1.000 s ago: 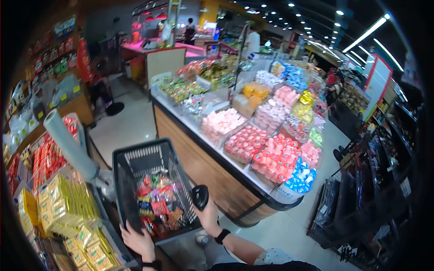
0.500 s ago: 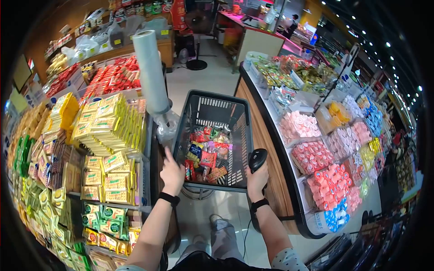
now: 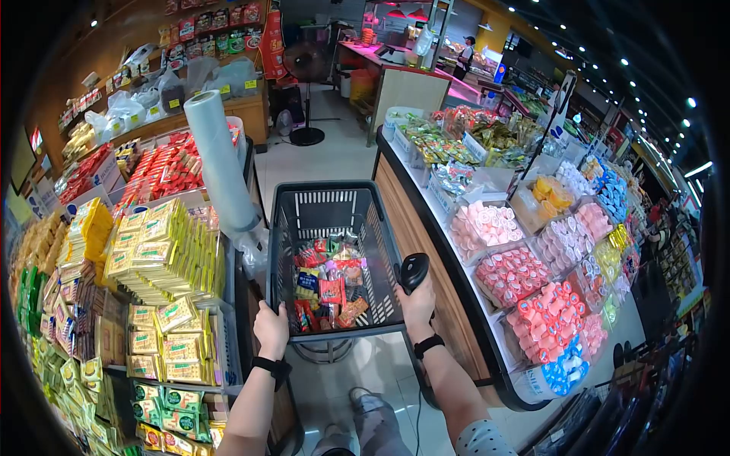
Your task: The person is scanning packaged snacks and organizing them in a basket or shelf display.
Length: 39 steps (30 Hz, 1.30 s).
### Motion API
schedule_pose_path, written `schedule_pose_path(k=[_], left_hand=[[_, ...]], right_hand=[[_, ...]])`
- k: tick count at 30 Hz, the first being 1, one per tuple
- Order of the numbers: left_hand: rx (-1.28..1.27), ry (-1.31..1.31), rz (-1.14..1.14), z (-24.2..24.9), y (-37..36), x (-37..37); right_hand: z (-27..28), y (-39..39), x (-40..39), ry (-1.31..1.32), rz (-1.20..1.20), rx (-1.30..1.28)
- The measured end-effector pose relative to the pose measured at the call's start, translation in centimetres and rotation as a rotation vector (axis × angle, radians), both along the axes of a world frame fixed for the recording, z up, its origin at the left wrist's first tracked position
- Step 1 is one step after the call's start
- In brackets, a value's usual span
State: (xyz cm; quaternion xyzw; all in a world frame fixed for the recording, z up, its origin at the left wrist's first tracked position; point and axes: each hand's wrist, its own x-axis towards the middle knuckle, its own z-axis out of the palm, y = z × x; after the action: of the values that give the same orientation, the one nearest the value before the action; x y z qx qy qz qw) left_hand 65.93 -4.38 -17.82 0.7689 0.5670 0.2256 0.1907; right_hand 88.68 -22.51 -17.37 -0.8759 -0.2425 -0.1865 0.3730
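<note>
In the head view, a dark grey shopping basket (image 3: 388, 228) stands in front of me with several small colourful snack packets (image 3: 331, 290) at its bottom. My left hand (image 3: 271, 328) is closed beside the basket's near left corner. A thin dark rod (image 3: 254, 284) shows just above its fingers, and what they grip is hidden. At the near right corner my right hand (image 3: 416, 305) is wrapped around a black rounded handheld device (image 3: 414, 270). A thin dark cable (image 3: 418, 403) hangs below that hand. Each wrist wears a black band.
Stacked snack packs (image 3: 171, 254) fill the left display. A plastic bag roll (image 3: 220, 159) rises beside the basket. Open bins of wrapped sweets (image 3: 513, 273) cover the wood-sided right counter (image 3: 426, 220). Farther ahead stand a fan (image 3: 307, 99) and a person (image 3: 464, 59).
My left index finger, stretched out before, has curled in, and that hand has closed. The view has tilted up, and the basket sits lower and farther left in it.
</note>
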Motion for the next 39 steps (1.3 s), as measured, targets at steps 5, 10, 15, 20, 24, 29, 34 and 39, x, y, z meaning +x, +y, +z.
schedule_pose_path(k=[5, 10, 15, 20, 24, 29, 34, 39], left_hand=[[-0.029, -0.052, 0.021, -0.4, -0.3, 1.5], [-0.028, -0.071, 0.017, -0.1, 0.4, 2.3], [-0.035, -0.059, 0.004, -0.3, 1.6, 2.4], [-0.122, -0.139, 0.035, -0.7, 3.1, 1.8], [-0.069, -0.265, 0.005, -1.2, 5.1, 1.2], [-0.128, -0.184, -0.006, 1.2, 6.4, 2.7], [-0.135, -0.183, 0.052, 2.3, 6.0, 3.9], [-0.121, -0.217, 0.101, 3.1, 5.1, 5.0]], right_hand=[[-1.6, 0.7, 2.3, 0.023, 0.027, 0.021], [-1.5, 1.7, 2.8, -0.023, -0.041, -0.075], [-2.1, 2.3, 3.4, 0.169, -0.006, 0.024], [-3.9, 2.8, 5.6, 0.164, 0.141, 0.229], [-0.5, 4.0, 5.3, 0.322, 0.260, 0.243], [1.2, 5.2, 7.5, 0.505, 0.373, 0.295], [1.1, 6.7, 11.1, 0.675, 0.531, 0.353], [1.7, 7.8, 11.1, 0.699, 0.563, 0.355]])
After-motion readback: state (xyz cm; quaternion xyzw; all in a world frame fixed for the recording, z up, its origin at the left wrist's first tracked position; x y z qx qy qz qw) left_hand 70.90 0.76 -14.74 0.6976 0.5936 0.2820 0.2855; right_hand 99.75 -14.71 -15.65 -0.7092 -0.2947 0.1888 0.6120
